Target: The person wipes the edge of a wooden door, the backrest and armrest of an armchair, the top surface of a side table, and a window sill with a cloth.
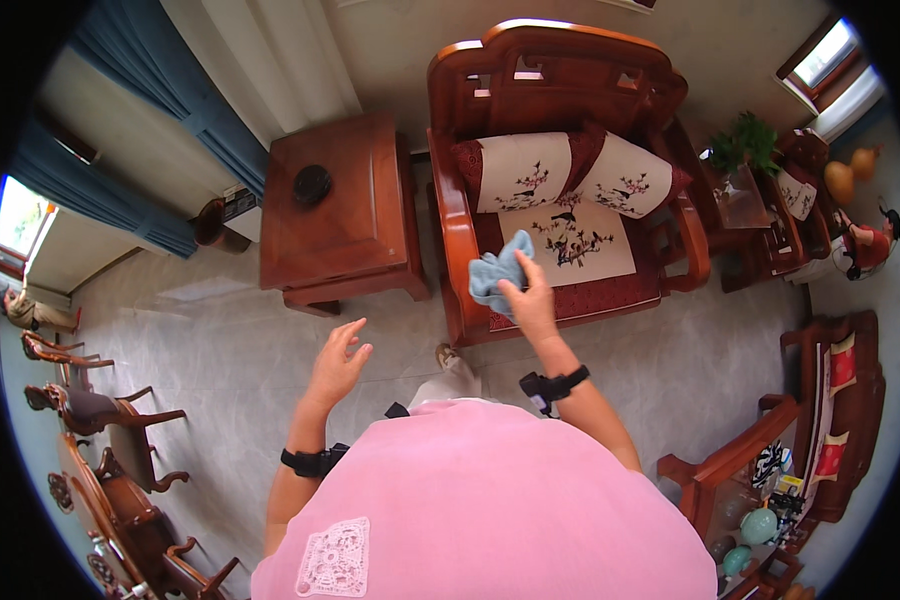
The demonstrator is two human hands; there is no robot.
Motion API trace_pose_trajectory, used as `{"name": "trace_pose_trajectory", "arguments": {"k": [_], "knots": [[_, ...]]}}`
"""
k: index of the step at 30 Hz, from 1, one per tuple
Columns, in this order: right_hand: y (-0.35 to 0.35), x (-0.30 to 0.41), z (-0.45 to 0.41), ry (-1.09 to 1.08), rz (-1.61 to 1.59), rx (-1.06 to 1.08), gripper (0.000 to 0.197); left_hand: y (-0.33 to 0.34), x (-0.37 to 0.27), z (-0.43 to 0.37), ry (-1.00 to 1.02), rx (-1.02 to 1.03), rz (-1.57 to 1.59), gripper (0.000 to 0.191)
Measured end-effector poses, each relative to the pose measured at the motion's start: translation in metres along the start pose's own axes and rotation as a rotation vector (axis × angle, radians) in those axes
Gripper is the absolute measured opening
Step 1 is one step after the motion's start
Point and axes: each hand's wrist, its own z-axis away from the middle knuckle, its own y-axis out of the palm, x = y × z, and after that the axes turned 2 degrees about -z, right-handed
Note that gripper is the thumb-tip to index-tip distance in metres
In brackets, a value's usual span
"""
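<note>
A crumpled blue cloth [497, 276] is gripped in my right hand [531, 300], held in front of the left armrest [459, 251] of a carved wooden armchair [555, 97]. Whether the cloth touches the armrest, I cannot tell. My left hand [339, 361] hangs over the tiled floor with its fingers apart and nothing in it. It is nearest to a square wooden side table [337, 202], which bears a round black object [312, 184]. On the armchair lie a seat cushion [611, 247] and back cushions [529, 172] printed with birds and blossoms.
Wooden chairs [94, 409] line the left side. A wooden sofa [844, 450] and a low table [720, 480] with several items are at the right. Beyond the armchair stand a potted plant [746, 142] and a person in red [866, 244]. Another person [41, 313] is at the far left.
</note>
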Motion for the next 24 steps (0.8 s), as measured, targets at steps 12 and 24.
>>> {"name": "trace_pose_trajectory", "arguments": {"k": [12, 24], "knots": [[0.109, -0.130, -0.022, -0.204, 0.767, 0.634, 0.066, 0.024, 0.037, -0.014, -0.191, 0.006, 0.036, 0.045], [0.154, -0.152, -0.133, -0.309, 0.786, 0.564, 0.053, 0.035, 0.050, -0.014, -0.296, -0.034, -0.042, 0.043]]}}
